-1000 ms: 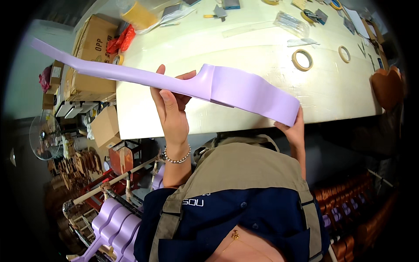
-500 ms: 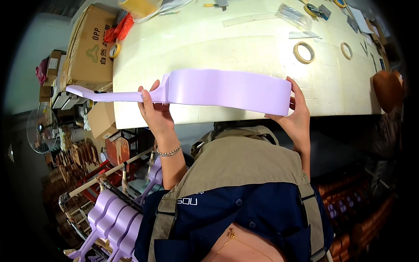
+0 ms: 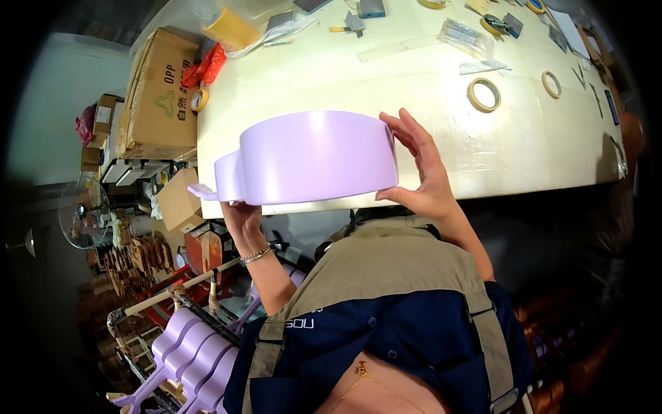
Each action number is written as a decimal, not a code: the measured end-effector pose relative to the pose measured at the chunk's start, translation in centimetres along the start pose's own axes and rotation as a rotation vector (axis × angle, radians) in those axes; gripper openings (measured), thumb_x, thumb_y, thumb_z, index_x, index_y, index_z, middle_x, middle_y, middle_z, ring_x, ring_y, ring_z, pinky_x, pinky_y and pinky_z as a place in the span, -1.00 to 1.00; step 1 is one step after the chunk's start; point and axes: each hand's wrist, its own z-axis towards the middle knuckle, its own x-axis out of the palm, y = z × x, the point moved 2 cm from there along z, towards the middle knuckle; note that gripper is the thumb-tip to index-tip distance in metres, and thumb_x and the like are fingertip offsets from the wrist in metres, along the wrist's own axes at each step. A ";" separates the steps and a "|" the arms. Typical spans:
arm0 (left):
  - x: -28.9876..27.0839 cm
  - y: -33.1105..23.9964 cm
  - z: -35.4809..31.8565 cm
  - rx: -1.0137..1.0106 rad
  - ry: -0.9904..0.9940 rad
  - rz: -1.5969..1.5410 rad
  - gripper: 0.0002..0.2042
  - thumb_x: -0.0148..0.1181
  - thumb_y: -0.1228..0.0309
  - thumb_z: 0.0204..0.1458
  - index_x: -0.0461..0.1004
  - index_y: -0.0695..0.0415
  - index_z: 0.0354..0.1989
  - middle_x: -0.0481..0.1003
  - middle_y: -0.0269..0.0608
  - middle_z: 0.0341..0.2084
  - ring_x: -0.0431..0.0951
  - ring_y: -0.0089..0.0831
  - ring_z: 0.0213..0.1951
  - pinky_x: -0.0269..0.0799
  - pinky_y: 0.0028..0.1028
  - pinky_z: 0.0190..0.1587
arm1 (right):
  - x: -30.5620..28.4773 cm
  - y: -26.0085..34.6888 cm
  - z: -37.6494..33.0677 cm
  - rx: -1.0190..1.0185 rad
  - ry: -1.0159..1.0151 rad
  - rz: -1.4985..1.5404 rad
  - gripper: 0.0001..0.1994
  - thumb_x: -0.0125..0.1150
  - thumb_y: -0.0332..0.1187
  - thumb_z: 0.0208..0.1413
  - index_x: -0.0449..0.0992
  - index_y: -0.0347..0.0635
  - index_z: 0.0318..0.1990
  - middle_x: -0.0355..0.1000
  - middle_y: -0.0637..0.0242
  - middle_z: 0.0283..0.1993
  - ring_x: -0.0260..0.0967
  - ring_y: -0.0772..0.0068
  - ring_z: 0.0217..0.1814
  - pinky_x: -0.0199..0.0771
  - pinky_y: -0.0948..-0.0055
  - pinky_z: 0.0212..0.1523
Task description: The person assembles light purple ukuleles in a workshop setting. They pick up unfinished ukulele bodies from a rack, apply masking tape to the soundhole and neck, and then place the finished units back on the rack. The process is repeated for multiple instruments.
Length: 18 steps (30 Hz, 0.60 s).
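Note:
A glossy lilac ukulele (image 3: 317, 159) is held up over the near edge of the table, side wall toward me. Its head end (image 3: 202, 192) pokes out at the left; most of the neck is hidden behind the body. Below that end, my left hand (image 3: 243, 222) is closed at the neck, its fingers partly hidden by the instrument. My right hand (image 3: 426, 172) spans the rounded bottom end, thumb at the lower edge and fingertips at the upper edge.
On the cream table (image 3: 441, 152) lie a tape roll (image 3: 483, 94), a thinner tape ring (image 3: 551, 84) and a clear plastic packet (image 3: 467, 40). A cardboard box (image 3: 158, 96) stands at the left. Several lilac ukulele bodies (image 3: 189, 352) hang on a rack at lower left.
The ukulele has swung round, so its neck now points away behind the body instead of left. My right hand has moved left with the bottom end; my left hand has gone lower.

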 end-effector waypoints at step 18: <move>3.0 1.2 -1.6 0.091 0.131 -0.014 -0.57 0.03 0.40 0.03 0.19 0.11 0.12 0.41 -0.25 -0.24 0.43 -0.40 -0.19 0.35 -0.25 0.02 | -0.4 -7.7 -4.3 0.161 -0.075 0.381 -0.15 0.11 0.02 -0.02 -0.17 -0.26 0.28 -0.30 0.11 0.37 -0.35 0.23 0.41 -0.35 0.29 0.31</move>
